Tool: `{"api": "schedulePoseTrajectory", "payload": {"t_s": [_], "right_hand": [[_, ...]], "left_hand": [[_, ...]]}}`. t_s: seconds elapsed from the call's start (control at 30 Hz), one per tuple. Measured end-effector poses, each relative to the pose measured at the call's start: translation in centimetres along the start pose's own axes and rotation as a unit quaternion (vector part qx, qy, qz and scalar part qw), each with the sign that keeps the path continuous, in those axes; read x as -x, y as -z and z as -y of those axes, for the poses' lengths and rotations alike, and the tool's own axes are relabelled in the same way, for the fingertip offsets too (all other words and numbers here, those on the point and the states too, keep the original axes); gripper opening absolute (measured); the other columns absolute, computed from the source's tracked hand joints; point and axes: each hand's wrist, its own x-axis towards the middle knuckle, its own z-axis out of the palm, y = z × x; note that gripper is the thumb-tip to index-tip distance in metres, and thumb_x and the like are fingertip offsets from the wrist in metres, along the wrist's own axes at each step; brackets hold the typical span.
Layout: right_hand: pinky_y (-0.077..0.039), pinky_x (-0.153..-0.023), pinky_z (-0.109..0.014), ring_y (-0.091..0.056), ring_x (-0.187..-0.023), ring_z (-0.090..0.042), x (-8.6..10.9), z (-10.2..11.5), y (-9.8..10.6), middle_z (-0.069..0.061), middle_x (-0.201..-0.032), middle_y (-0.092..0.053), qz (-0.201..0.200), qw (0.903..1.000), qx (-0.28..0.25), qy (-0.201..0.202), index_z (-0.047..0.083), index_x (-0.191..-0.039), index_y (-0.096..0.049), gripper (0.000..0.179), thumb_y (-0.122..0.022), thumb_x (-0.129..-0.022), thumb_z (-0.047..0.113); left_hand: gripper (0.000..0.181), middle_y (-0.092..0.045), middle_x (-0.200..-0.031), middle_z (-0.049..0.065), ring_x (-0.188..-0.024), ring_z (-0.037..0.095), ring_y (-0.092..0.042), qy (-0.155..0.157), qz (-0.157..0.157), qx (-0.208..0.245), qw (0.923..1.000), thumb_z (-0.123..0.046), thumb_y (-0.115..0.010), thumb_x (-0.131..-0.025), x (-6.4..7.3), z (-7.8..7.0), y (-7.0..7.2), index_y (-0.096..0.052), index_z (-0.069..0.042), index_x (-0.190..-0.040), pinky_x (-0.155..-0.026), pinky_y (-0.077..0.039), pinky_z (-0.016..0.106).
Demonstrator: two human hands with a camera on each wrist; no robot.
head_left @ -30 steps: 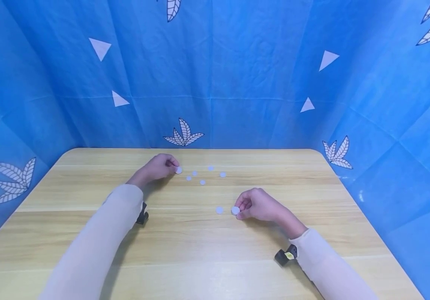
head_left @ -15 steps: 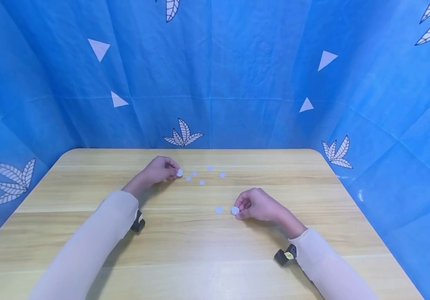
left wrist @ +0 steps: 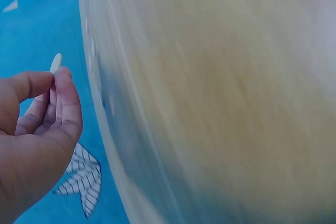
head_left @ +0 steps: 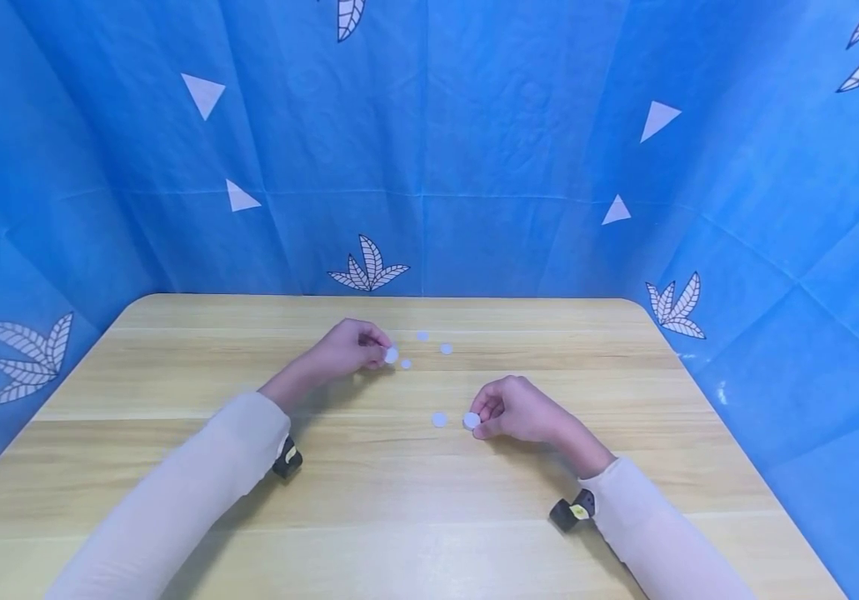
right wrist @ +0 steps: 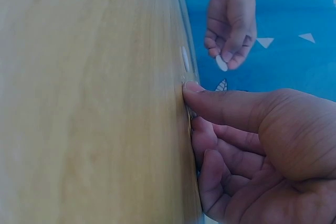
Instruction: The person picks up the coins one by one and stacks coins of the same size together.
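My left hand (head_left: 350, 347) pinches a small round white disc (head_left: 392, 355) between thumb and fingertips, over the far middle of the wooden table. In the left wrist view this disc (left wrist: 56, 63) stands on edge, and in the right wrist view it is held up off the wood. Nearer to me, my right hand (head_left: 516, 408) holds another white disc (head_left: 471, 421) at its right edge, low at the tabletop, thumb in front and fingers curled behind. One more disc (head_left: 440, 420) lies flat just left of that one.
Beyond my left fingertips lie several smaller flat discs, among them a near one (head_left: 407, 364), a right one (head_left: 446, 349) and a far one (head_left: 422, 336). A blue patterned curtain (head_left: 474, 150) encloses the wooden table (head_left: 369, 517) at the back and sides.
My left hand has moved right and slightly nearer with its disc, and it now covers two of the small discs. The right hand has stayed in place.
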Motion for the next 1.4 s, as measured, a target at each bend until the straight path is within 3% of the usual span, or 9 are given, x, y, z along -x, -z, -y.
{"api": "schedulePoseTrajectory", "payload": {"t_s": [0.13,0.43,0.77,0.93,1.23,1.4], "right_hand": [[-0.054,-0.070,-0.026,-0.063,-0.077,-0.016,0.0,0.0,0.0,0.001,-0.081,-0.069,-0.001,1.0000,0.000,0.002,0.009,-0.092,-0.074,0.019,-0.088,-0.079,0.009],[-0.054,-0.071,-0.027,-0.063,-0.077,-0.016,0.0,0.0,-0.1,0.002,-0.081,-0.068,0.000,1.0000,0.001,0.006,0.009,-0.092,-0.074,0.019,-0.088,-0.079,0.009],[-0.054,-0.070,-0.027,-0.064,-0.076,-0.015,0.0,0.0,0.0,0.002,-0.080,-0.069,0.004,0.9999,0.004,0.009,0.009,-0.092,-0.074,0.019,-0.088,-0.080,0.010],[-0.055,-0.071,-0.027,-0.064,-0.077,-0.016,0.0,0.0,0.1,0.002,-0.081,-0.069,0.002,0.9998,0.004,0.017,0.007,-0.093,-0.074,0.020,-0.088,-0.080,0.010],[-0.055,-0.071,-0.027,-0.065,-0.078,-0.015,0.0,0.1,0.1,0.002,-0.082,-0.070,0.005,0.9998,0.000,0.021,0.007,-0.093,-0.073,0.019,-0.087,-0.080,0.009],[-0.057,-0.072,-0.027,-0.066,-0.079,-0.016,0.0,0.1,0.1,0.001,-0.082,-0.070,0.008,0.9998,-0.010,0.018,0.006,-0.093,-0.073,0.019,-0.086,-0.080,0.007]], "left_hand": [[0.016,-0.068,-0.104,0.014,-0.093,0.027,-0.066,-0.009,0.011,-0.002,0.9999,-0.001,-0.063,-0.096,0.4,-1.0,-1.3,-0.068,0.001,-0.111,-0.088,-0.059,0.041],[0.015,-0.068,-0.104,0.010,-0.092,0.023,-0.066,-0.016,0.042,0.000,0.9990,-0.001,-0.064,-0.096,0.9,-2.2,-4.1,-0.069,-0.004,-0.109,-0.085,-0.059,0.036],[0.013,-0.069,-0.096,0.008,-0.087,0.022,-0.067,-0.023,0.050,-0.007,0.9985,0.000,-0.064,-0.095,1.3,-2.5,-6.5,-0.070,-0.004,-0.106,-0.078,-0.059,0.033],[0.014,-0.070,-0.096,0.007,-0.086,0.021,-0.068,-0.042,0.070,-0.005,0.9967,0.000,-0.062,-0.096,1.6,-3.0,-7.6,-0.070,-0.002,-0.107,-0.078,-0.060,0.033],[0.012,-0.071,-0.086,0.007,-0.076,0.022,-0.067,-0.051,0.104,-0.006,0.9933,0.001,-0.063,-0.094,1.8,-4.0,-9.5,-0.071,-0.003,-0.102,-0.065,-0.055,0.029],[0.012,-0.071,-0.086,0.006,-0.074,0.021,-0.066,-0.049,0.121,-0.006,0.9914,0.003,-0.064,-0.093,1.7,-4.3,-10.9,-0.072,-0.004,-0.099,-0.065,-0.055,0.030]]}}
